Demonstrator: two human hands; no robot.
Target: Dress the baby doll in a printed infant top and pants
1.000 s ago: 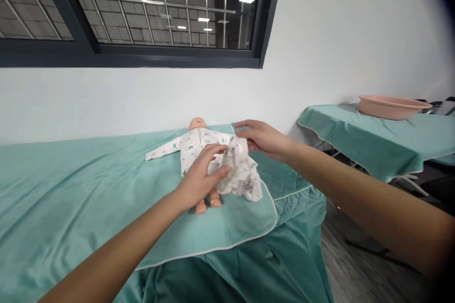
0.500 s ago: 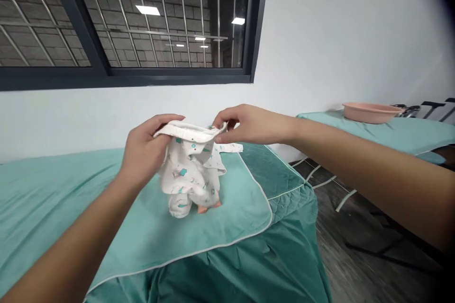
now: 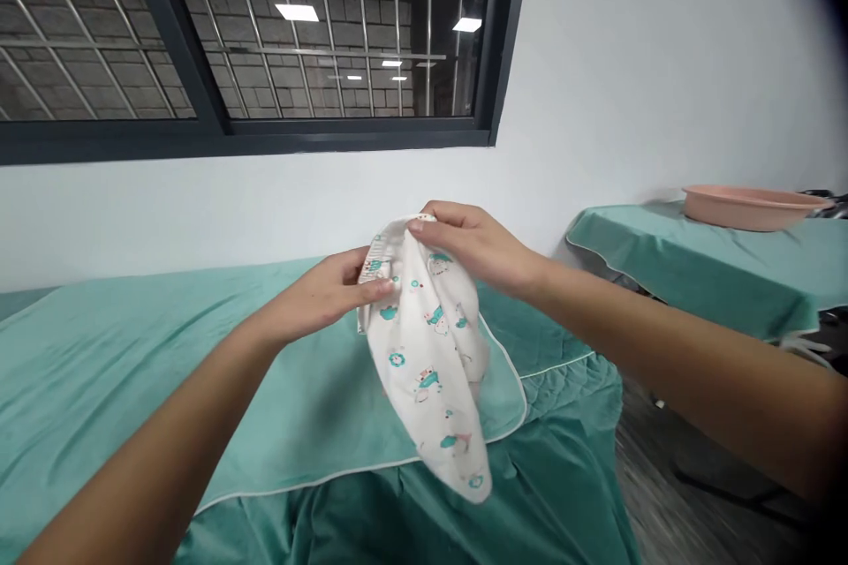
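Both my hands hold up a small white baby garment (image 3: 430, 362) printed with teal animals. It hangs down in front of me above the teal bed. My left hand (image 3: 328, 291) pinches its elastic edge on the left. My right hand (image 3: 470, 243) grips the top of the same edge, fingers closed on the cloth. The garment hangs in front of the place where the doll lay, so the doll is hidden.
A teal pad with white piping (image 3: 311, 424) lies on the teal-covered bed (image 3: 79, 371). To the right stands a second teal-covered table (image 3: 702, 274) with a pink basin (image 3: 748, 205) on it. A white wall and a barred dark window (image 3: 265, 26) are behind. Dark floor shows at right.
The garment was bunched near the doll, then stretched wide by the waistband. Now my hands have come close together and the cloth hangs long, covering the doll.
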